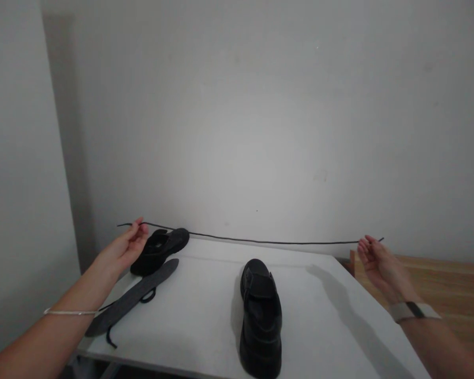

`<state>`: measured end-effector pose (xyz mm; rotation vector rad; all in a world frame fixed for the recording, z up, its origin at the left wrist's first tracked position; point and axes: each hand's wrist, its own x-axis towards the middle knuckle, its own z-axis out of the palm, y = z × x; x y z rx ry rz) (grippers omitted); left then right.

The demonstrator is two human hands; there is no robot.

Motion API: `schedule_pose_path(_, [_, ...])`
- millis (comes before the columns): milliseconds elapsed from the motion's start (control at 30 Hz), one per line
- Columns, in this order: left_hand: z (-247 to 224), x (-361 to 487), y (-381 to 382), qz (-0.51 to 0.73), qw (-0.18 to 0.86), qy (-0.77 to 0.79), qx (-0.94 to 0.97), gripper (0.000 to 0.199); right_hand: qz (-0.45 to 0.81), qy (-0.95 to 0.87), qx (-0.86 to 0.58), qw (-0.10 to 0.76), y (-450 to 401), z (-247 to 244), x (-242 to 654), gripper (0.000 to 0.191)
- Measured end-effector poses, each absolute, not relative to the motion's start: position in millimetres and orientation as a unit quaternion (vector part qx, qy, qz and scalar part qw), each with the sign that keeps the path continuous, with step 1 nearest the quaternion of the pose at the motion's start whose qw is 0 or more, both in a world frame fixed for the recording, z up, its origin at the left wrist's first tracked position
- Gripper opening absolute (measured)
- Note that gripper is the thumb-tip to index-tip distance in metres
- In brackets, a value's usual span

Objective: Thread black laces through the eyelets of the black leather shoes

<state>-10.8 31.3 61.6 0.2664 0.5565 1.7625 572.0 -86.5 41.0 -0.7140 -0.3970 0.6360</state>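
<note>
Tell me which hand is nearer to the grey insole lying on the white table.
Left. The left hand hovers just above and behind the insole, beside the far shoe, pinching one end of the shoelace. The right hand is far off past the table's right edge.

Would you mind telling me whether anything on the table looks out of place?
Yes: the insole lies out on the white table beside the far shoe, and both hands, left hand and right hand, hold a black lace stretched out.
</note>
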Motion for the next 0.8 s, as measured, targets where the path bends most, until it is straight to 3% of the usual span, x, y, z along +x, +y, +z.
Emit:
schedule_pose_path(333, [38,13,54,0.744,0.577,0.303,0.149,0.035,0.309,-0.139,-0.371,0.865,-72,-4,605,0.033])
schedule_pose_path(500, [36,77,55,0.755,0.549,0.256,0.25,0.014,0.322,-0.242,-0.338,0.851,-52,-8,571,0.009])
schedule_pose_path(533, [35,90,53,0.749,0.541,0.248,0.292,0.009,0.328,-0.269,-0.334,0.842,-48,-8,559,0.013])
schedule_pose_path(633, [29,125,48,0.69,0.475,0.256,0.482,0.018,0.362,-0.348,-0.336,0.797,-38,-9,519,0.03])
schedule_pose_path(800, [0,155,41,0.478,0.468,0.292,0.683,0.038,0.405,-0.522,-0.398,0.636,-34,-23,461,0.033])
